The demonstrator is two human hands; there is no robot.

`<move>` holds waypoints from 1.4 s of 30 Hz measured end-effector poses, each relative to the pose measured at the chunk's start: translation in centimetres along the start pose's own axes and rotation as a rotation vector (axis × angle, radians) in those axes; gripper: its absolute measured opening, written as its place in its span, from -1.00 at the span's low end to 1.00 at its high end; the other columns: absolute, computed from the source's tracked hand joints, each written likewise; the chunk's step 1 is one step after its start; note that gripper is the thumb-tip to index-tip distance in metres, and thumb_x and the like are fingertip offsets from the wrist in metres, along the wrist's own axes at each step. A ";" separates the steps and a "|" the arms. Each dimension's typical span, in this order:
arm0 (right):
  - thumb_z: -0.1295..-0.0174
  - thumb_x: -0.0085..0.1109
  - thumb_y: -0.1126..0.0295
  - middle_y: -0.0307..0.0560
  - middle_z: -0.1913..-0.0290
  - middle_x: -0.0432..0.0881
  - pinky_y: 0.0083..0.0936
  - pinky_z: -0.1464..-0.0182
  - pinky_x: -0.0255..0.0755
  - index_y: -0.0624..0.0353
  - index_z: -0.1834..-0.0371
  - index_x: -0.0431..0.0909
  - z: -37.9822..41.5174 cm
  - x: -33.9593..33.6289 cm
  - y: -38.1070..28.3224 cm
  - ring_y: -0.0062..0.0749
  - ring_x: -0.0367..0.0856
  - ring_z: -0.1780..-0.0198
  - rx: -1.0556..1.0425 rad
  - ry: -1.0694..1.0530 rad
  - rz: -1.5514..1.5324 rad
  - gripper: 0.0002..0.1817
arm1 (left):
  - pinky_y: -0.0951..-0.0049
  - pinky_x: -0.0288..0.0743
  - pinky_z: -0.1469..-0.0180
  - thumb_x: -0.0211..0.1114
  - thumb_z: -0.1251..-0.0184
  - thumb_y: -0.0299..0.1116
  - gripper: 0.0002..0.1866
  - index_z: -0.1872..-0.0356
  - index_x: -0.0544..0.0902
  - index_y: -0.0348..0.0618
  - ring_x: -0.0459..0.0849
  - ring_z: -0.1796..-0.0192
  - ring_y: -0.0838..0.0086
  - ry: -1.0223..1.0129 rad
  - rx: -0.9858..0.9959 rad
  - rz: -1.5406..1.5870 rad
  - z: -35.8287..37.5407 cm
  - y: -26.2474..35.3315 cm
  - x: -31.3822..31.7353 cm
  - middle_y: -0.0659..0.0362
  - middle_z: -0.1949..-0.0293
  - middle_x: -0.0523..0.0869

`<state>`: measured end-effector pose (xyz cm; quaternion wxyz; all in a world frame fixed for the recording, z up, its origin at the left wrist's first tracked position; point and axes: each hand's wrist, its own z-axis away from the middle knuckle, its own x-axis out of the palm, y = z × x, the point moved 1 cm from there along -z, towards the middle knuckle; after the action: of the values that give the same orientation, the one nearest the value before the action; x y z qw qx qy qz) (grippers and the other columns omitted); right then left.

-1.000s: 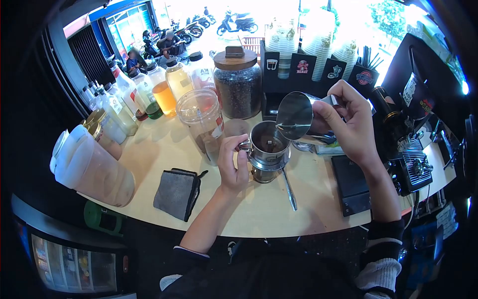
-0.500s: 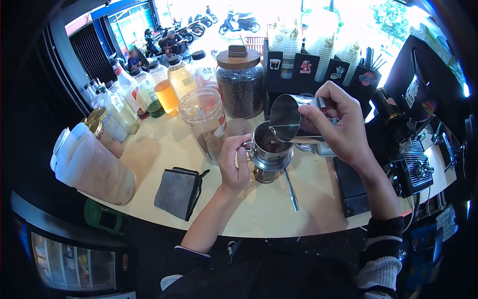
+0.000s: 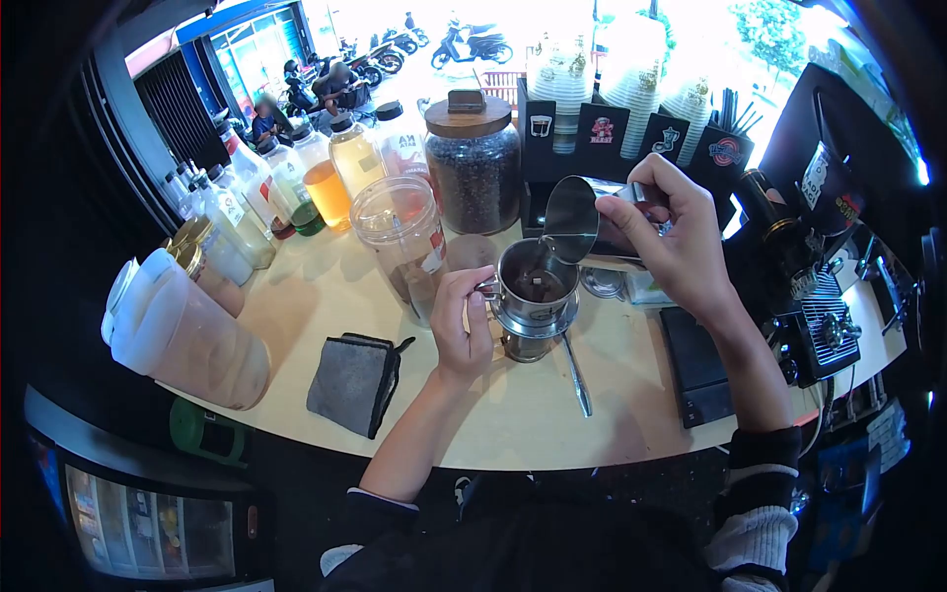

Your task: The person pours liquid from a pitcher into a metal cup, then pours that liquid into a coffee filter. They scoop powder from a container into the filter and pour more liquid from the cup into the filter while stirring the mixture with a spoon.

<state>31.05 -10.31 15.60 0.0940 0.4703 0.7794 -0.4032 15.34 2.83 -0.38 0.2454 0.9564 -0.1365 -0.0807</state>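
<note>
My left hand (image 3: 464, 321) pinches the small handle of a metal drip filter (image 3: 538, 308), which sits on top of a cup on the wooden counter. Dark contents show inside the filter. In my right hand (image 3: 676, 232) is a shiny metal pitcher (image 3: 572, 221), tilted with its spout at the filter's upper rim. A thin stream seems to run from the spout into the filter. The handle of a spoon (image 3: 577, 380) sticks out from beside the cup toward me.
Left of the filter stand an open clear jar (image 3: 395, 222), a folded grey cloth (image 3: 353, 383) and a plastic pitcher (image 3: 192, 331). Behind are a jar of dark beans (image 3: 473, 173) and several bottles. A black scale (image 3: 695, 370) lies to the right.
The metal pitcher in my right hand has tipped further and its spout has shifted slightly right and up. My left hand has stayed on the filter's handle.
</note>
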 end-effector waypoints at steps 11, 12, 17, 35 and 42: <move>-0.24 0.23 0.44 -0.45 0.57 0.23 -0.81 0.44 0.40 0.21 0.45 0.31 0.9 -1.3 1.0 -0.89 0.22 0.48 0.156 0.021 -0.238 -0.75 | 0.49 0.43 0.14 -0.08 -0.39 -0.48 -0.75 0.06 0.50 -0.38 0.54 0.24 0.46 0.007 0.013 -0.010 -0.1 0.1 -0.1 0.08 0.25 0.54; -0.24 0.23 0.44 -0.45 0.57 0.23 -0.81 0.44 0.40 0.21 0.45 0.31 1.0 -1.3 1.3 -0.89 0.22 0.48 0.154 0.020 -0.237 -0.75 | 0.49 0.43 0.13 -0.08 -0.40 -0.47 -0.75 0.05 0.50 -0.38 0.54 0.23 0.47 0.000 0.004 -0.002 -0.1 0.0 -0.1 0.08 0.24 0.54; -0.26 0.18 0.47 -0.37 0.51 0.44 -0.82 0.44 0.33 0.16 0.46 0.30 2.7 -1.7 4.6 -0.85 0.39 0.45 0.224 0.091 -0.501 -0.77 | 0.47 0.43 0.15 -0.03 -0.39 -0.45 -0.76 0.07 0.54 -0.35 0.57 0.22 0.42 0.059 -0.085 0.109 0.2 -0.2 0.1 0.05 0.26 0.58; -0.19 0.18 0.50 -0.36 0.58 0.30 -0.61 0.37 0.23 0.06 0.57 0.27 12.9 4.4 12.4 -0.68 0.26 0.52 0.628 0.335 -0.958 -0.72 | 0.53 0.39 0.12 -0.01 -0.42 -0.40 -0.76 0.15 0.56 -0.36 0.55 0.20 0.50 0.054 -0.271 0.246 0.5 -0.5 0.2 0.11 0.26 0.59; -0.23 0.10 0.52 -0.34 0.59 0.29 -0.59 0.33 0.26 0.07 0.57 0.27 13.7 5.5 13.2 -0.66 0.26 0.51 0.631 0.374 -1.034 -0.74 | 0.53 0.40 0.16 -0.03 -0.42 -0.39 -0.76 0.17 0.56 -0.35 0.56 0.24 0.50 0.061 -0.234 0.197 0.5 -0.5 0.1 0.11 0.30 0.59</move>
<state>35.57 -13.45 -3.46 -0.3937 0.1007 0.7527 -0.5179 15.44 2.98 -1.03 0.3658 0.9052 -0.2120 -0.0425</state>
